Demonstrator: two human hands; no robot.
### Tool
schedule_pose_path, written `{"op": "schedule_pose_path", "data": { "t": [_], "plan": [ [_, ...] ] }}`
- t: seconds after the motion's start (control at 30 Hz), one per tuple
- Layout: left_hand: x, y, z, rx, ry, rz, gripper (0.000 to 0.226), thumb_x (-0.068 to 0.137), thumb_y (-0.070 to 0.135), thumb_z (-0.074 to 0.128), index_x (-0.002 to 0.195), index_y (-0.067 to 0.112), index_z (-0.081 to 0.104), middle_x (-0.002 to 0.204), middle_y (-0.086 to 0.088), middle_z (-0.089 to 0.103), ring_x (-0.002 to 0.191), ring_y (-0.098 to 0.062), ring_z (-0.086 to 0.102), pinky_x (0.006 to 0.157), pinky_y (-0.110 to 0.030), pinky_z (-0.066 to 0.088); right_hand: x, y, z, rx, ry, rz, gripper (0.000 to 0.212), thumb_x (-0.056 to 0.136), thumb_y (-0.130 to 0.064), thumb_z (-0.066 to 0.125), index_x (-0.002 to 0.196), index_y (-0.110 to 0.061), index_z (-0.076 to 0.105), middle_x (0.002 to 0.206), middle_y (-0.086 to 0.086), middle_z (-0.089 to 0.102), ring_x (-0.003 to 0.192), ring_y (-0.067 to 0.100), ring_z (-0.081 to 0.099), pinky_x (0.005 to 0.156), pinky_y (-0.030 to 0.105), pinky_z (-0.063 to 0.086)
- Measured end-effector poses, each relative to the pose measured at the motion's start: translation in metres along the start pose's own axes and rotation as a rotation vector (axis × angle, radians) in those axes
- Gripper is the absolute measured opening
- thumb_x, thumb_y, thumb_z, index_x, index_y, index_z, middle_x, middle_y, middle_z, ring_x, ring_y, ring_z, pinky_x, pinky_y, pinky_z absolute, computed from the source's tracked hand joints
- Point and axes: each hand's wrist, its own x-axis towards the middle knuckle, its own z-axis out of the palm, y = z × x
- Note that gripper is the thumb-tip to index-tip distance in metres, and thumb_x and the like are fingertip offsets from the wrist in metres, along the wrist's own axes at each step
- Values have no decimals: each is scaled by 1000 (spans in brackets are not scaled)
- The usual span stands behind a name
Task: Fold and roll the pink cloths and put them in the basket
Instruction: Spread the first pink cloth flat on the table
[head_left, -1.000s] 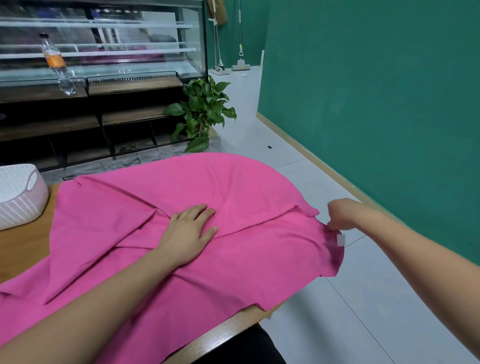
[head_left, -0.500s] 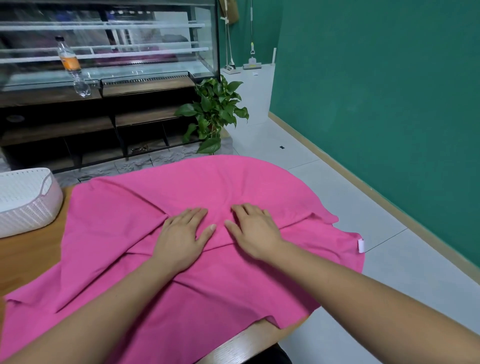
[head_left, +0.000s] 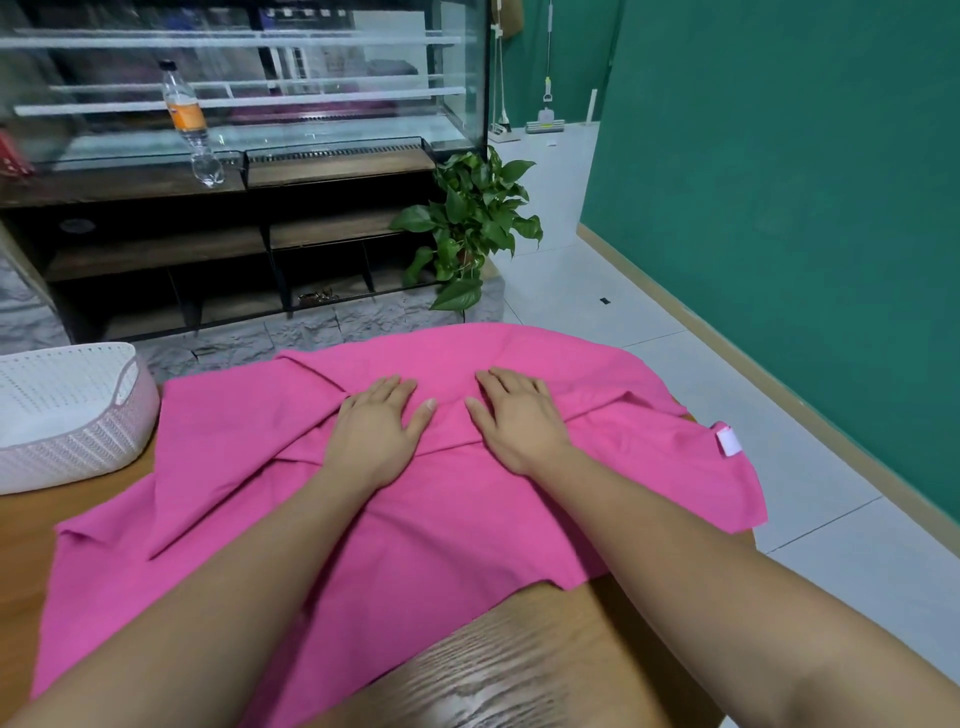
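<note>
A large pink cloth (head_left: 249, 519) lies spread over the wooden table (head_left: 519, 665), with creases and a folded flap across its middle. A white label (head_left: 729, 441) shows at its right corner, which hangs over the table's edge. My left hand (head_left: 376, 431) presses flat on the cloth near the middle, fingers straight. Beside it my right hand (head_left: 519, 415) also lies flat on the cloth, a small gap between the two. The white woven basket (head_left: 78, 436) stands at the table's left, apart from both hands.
Beyond the table stand a glass display counter (head_left: 260, 104) with a plastic bottle (head_left: 189, 122) on its ledge and a potted green plant (head_left: 472, 223) on the floor. A green wall (head_left: 779, 182) runs along the right above white floor tiles.
My right hand let go of the cloth's right corner and came to rest flat beside the left hand. The view has shifted, so more of the near table shows.
</note>
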Motion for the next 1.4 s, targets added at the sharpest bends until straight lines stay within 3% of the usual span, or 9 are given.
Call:
{"op": "schedule_pose_path", "data": {
  "t": [0.1,0.27,0.47,0.7,1.0,1.4],
  "plan": [
    [9,-6,-4,-9,104,2,69,106,67,23,146,21,56,153,-4,56,144,-25,47,118,-49,37,15,-4,-2,-40,77,1,59,110,-53,28,152,-15,47,156,9,51,144,26,43,117,46,32],
    [-14,-2,-16,-6,309,135,47,109,45,41,143,16,57,153,-2,55,146,-21,44,117,-46,33,3,-8,-7,-12,207,-25,60,112,-50,23,158,-15,42,163,7,44,151,24,36,122,46,27],
    [-58,11,-21,-9,381,205,44,107,41,47,140,15,61,152,-1,56,150,-20,42,116,-44,31,-37,-9,-6,36,202,-7,62,111,-51,23,162,-17,36,167,5,38,155,21,30,123,44,24],
    [-97,28,-17,-2,260,173,48,107,46,42,142,17,58,152,-1,56,149,-17,41,113,-43,34,-93,-13,-13,15,183,2,60,111,-51,34,161,-16,39,164,6,42,153,22,34,123,45,27],
    [-142,48,-14,1,76,152,58,109,56,32,152,21,51,161,0,46,153,-15,34,122,-40,28,-153,-14,-18,-21,93,27,59,111,-52,34,161,-21,37,165,2,39,155,20,30,126,43,22],
    [-178,61,-16,-27,19,140,65,109,60,27,160,24,42,169,4,35,159,-12,21,128,-38,16,-193,-24,-26,-82,30,-7,64,110,-54,27,165,-22,28,170,4,31,157,23,25,127,45,21]
  ]
}}
